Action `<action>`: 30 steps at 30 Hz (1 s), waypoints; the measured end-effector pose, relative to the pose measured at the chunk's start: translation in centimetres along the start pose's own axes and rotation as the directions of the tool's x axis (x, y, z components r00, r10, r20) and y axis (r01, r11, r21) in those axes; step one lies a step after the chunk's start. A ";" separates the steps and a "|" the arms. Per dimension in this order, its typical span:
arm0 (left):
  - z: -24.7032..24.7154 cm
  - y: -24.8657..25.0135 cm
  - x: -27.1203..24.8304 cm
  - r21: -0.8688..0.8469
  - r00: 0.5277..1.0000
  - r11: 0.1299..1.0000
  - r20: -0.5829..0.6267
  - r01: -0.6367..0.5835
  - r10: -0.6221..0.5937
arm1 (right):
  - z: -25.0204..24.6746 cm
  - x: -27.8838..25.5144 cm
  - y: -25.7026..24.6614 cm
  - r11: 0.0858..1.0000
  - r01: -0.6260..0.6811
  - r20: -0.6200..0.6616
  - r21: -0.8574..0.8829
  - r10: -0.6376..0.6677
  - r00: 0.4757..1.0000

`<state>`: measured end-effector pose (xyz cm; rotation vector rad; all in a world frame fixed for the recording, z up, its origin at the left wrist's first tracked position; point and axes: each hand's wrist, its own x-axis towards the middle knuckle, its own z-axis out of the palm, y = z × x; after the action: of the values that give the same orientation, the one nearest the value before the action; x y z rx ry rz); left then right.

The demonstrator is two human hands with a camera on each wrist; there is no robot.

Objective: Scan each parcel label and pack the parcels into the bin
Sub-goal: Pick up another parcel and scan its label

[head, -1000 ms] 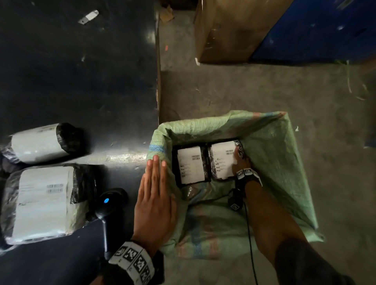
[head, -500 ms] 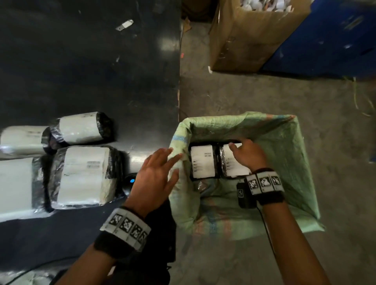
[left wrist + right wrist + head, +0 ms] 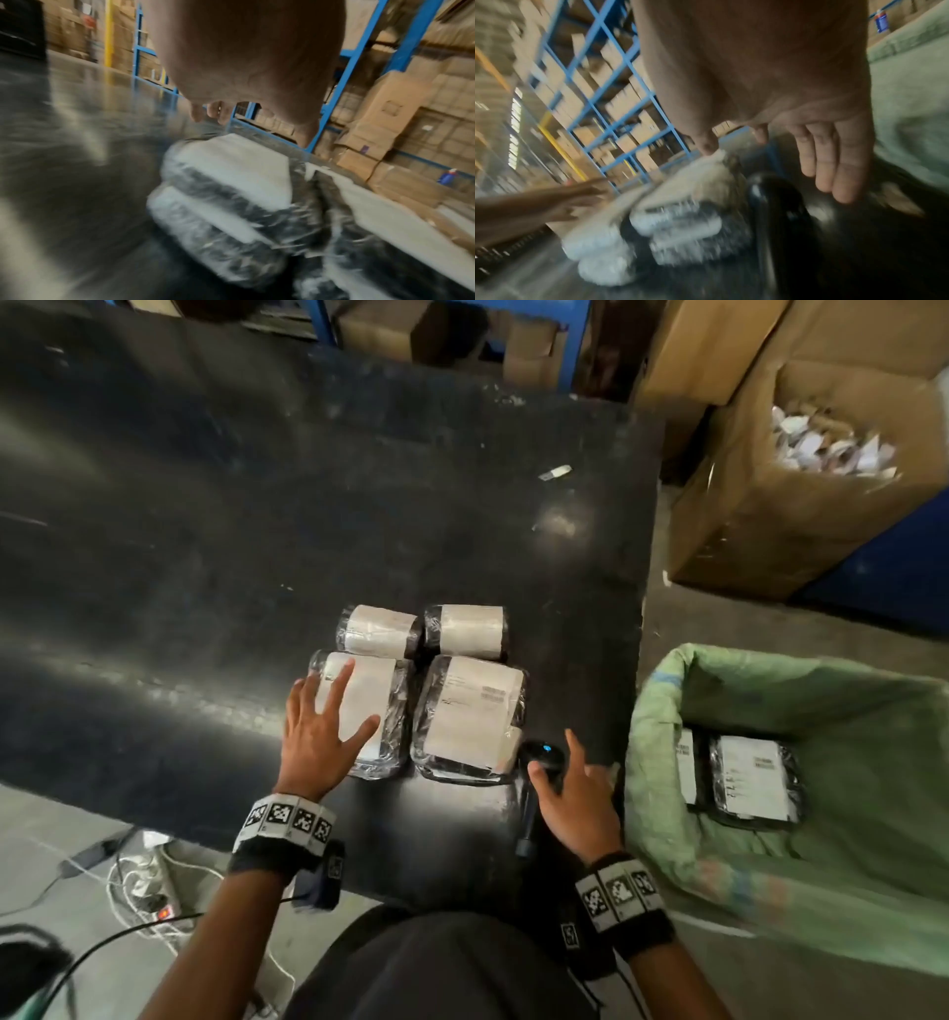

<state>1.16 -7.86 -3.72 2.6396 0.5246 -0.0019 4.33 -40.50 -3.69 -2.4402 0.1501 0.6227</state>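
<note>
A: So, from the head view, we've pulled both hands out of the green woven sack [image 3: 662, 711], where two labelled parcels [image 3: 755, 780] now lie, at three o'clock. Our left hand [image 3: 317, 730] spreads open over the near-left parcel [image 3: 382, 711] of four on the black table [image 3: 205, 531].

B: And our right hand [image 3: 575, 793] hovers, fingers loose, over the barcode scanner [image 3: 542, 755] at five o'clock. Nothing gripped yet.

A: Left wrist view: blurred, our fingers [image 3: 197, 113] straight above the wrapped parcel [image 3: 231, 172].

B: Right wrist view: fingers [image 3: 829, 158] extended above the dark scanner [image 3: 777, 203], not closed. We judge the next scan begins; four parcels remain.
</note>
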 end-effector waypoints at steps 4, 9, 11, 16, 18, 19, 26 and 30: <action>0.7 -5.4 0.0 -0.081 0.981 0.988 0.155 0.131 -0.117 | 4.1 0.5 1.3 0.978 -0.067 -0.057 0.195 0.080 0.995; 0.6 -7.2 1.3 -0.319 0.963 0.938 0.265 0.134 -0.048 | 5.7 0.0 0.1 0.873 -0.064 -0.112 0.484 0.134 0.985; 0.0 -6.7 1.1 -0.441 0.967 0.885 0.252 0.149 -0.037 | 5.9 0.0 -0.3 0.782 -0.121 -0.042 0.612 0.186 0.982; -0.2 -6.2 0.8 -0.520 0.979 0.847 0.203 0.113 -0.005 | 6.0 0.2 -1.2 0.722 -0.167 -0.031 0.671 0.253 0.967; -0.3 -5.5 0.6 -0.488 0.986 0.870 0.165 0.072 0.011 | 6.1 0.4 -1.4 0.718 -0.171 -0.041 0.674 0.268 0.963; -0.5 -4.9 0.5 -0.467 0.990 0.883 0.137 0.044 0.023 | 6.1 0.7 -1.4 0.718 -0.176 -0.047 0.674 0.279 0.959; -0.8 -2.9 2.0 -0.471 0.990 0.877 0.135 0.099 -0.039 | 6.4 1.4 -2.4 0.741 -0.172 -0.097 0.649 0.306 0.947; -1.3 -3.4 2.4 -0.467 0.995 0.883 0.100 0.046 0.001 | 5.1 0.7 -3.2 0.764 -0.138 -0.167 0.630 0.307 0.937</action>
<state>2.01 -3.63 -4.25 2.1457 0.4555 -0.0095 3.73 -34.91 -5.91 -1.8573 0.6607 0.2750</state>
